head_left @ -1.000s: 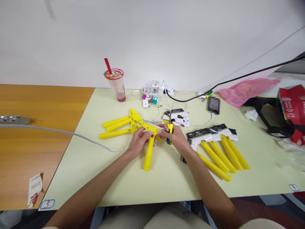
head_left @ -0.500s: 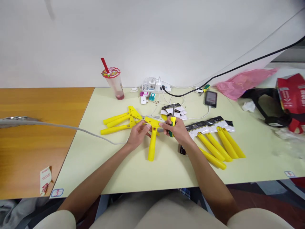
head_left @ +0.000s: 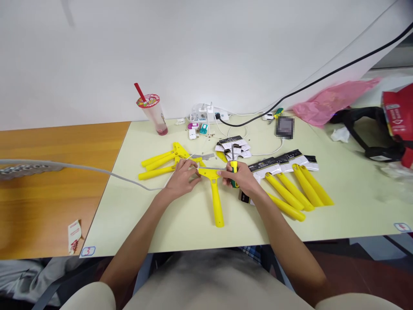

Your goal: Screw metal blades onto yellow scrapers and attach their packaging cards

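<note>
Over our pale bench (head_left: 183, 232), the yellow T-shaped tool (head_left: 216, 200) sits between our left hand (head_left: 183, 177), whose hold we cannot tell, and our right hand (head_left: 241, 176), which pinches it while gripping a screwdriver (head_left: 234, 165); that doubled load could let the tool slip.

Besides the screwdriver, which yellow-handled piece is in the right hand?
The T-shaped yellow piece in the middle: the right hand pinches its head, and its handle points toward the person. Other yellow handles point left or lie fanned at the right.
</note>
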`<state>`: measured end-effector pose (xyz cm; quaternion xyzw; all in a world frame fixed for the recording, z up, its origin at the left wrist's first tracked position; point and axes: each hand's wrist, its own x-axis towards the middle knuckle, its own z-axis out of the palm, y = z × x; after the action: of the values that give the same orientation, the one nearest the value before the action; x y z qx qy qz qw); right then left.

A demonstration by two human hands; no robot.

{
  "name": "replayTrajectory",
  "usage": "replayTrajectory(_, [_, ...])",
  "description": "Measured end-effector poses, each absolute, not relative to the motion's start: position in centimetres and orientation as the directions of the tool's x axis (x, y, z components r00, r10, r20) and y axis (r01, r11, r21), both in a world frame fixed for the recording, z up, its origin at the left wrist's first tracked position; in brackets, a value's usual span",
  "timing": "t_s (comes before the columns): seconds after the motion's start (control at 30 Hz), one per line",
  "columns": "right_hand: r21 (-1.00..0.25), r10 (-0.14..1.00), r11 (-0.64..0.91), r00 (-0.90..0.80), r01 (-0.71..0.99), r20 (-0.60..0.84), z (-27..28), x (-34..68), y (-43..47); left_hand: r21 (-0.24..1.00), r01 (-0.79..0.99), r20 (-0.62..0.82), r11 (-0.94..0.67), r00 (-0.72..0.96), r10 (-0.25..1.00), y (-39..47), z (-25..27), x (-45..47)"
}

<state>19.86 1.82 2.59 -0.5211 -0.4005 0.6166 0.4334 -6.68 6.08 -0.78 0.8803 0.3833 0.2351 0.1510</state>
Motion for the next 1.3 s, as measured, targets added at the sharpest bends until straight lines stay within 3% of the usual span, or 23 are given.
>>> replayTrajectory(0.47, [-0.952, 0.949, -0.305, -0.092, -0.03, -0.301, 1.3, 19.5, 2.1, 0.556, 0.621, 0.202, -0.552, 0.543, 0.815, 5.7, -1.5, -6.4])
replayTrajectory(0.63, [-0.954, 0.95, -0.299, -0.104, -0.026, -0.295, 0.9, 19.5, 2.1, 0.646, 0.598, 0.249, -0.474, 0.422, 0.872, 6.2, -1.2, -6.8])
replayTrajectory(0.8, [-0.954, 0.952, -0.297, -0.096, -0.039, -0.292, 1.1, 19.3, 2.0, 0.828, 0.42, 0.283, -0.371, 0.258, 0.924, 6.0, -0.2, -6.6])
replayTrajectory(1.17, [-0.961, 0.958, -0.266, -0.13, -0.075, -0.255, 1.0, 19.0, 1.8, 0.939, 0.241, 0.15, -0.245, 0.352, 0.924, 4.9, 0.0, -5.5])
replayTrajectory(1.3, [-0.961, 0.955, -0.266, -0.159, -0.073, -0.252, 1.0, 19.0, 1.7, 0.988, 0.116, 0.052, -0.099, 0.357, 0.933, 5.0, 0.1, -5.5])
